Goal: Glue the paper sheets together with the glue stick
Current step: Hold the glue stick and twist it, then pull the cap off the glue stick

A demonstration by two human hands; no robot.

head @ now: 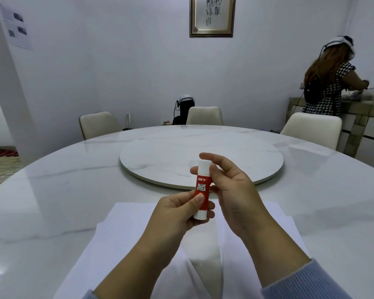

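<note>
The glue stick [202, 189], red with a white cap and white base, stands upright in the air above the white paper sheets [125, 234] that lie overlapping on the near part of the marble table [52, 190]. The left hand [177, 214] grips its lower body, thumb curled across the red label and fingers wrapped behind. The right hand [231, 190] pinches the white cap between thumb and fingertips. A round turntable [235, 156] sits in the middle of the table, beyond the hands
</note>
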